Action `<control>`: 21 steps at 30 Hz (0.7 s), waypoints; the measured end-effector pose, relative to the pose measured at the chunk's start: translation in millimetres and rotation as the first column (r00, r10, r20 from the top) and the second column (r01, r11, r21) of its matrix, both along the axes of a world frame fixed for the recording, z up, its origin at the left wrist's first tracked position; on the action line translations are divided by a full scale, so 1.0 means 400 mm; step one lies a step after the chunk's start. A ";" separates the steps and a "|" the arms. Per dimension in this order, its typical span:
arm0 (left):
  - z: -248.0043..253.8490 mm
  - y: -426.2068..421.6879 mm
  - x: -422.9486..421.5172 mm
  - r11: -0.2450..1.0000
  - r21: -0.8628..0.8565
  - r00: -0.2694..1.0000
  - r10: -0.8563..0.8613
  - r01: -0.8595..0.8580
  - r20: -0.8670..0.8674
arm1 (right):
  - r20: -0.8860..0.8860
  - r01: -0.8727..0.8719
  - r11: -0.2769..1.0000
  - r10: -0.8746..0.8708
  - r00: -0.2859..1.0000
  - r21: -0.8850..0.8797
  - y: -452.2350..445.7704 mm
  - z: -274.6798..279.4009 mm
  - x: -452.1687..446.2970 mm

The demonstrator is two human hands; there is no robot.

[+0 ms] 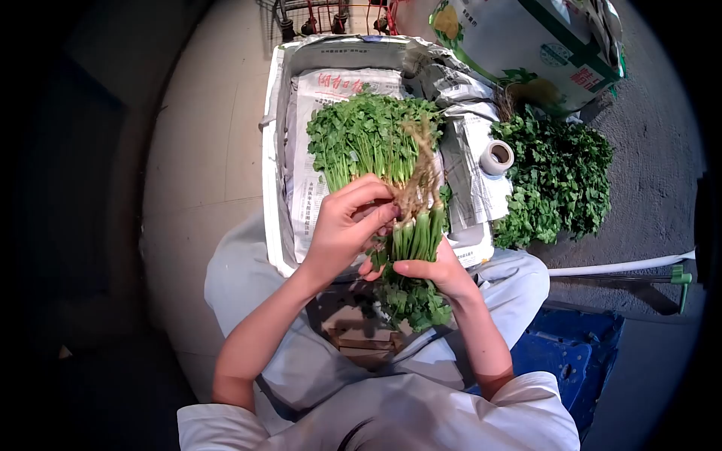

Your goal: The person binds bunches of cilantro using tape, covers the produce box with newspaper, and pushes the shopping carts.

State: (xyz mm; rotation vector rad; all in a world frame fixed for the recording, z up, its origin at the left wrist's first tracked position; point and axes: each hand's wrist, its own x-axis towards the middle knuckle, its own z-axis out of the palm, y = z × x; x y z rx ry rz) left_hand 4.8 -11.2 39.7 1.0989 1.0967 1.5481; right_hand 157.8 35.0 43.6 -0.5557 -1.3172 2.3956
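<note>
My right hand [432, 270] is wrapped round the stalks of a bunch of cilantro [417, 237], thumb lying across the front. The bunch is upside down, with brown stringy roots [417, 184] on top and leaves hanging below my fist. My left hand [353, 222] pinches at the left side of the roots, its thumb and forefinger closed; what lies exactly between the fingertips is partly hidden. Behind both hands, more cilantro [361, 139] lies in a white foam box [272, 188] lined with newspaper [304, 161].
A roll of tape [496, 158] rests on newspaper at the box's right edge. Further right, a leafy green pile [560, 180] lies on the floor below a large printed bag [541, 56]. A white pole [624, 266] and a blue plastic stool [568, 353] are lower right. A red wire basket [338, 15] stands behind.
</note>
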 end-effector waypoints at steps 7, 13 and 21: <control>-0.009 0.000 0.010 0.986 -0.115 0.992 -0.117 0.121 0.042 | 0.107 0.128 0.992 -0.124 0.986 -0.024 0.003 -0.019 -0.002; -0.040 0.012 0.016 0.999 -0.049 0.998 0.018 -0.015 0.055 | 0.131 0.375 0.695 -0.558 0.819 0.614 -0.027 -0.066 -0.008; -0.041 0.009 0.028 0.988 0.006 0.987 0.152 -0.152 -0.041 | 0.015 0.364 0.470 -0.628 0.778 0.804 -0.028 -0.065 -0.023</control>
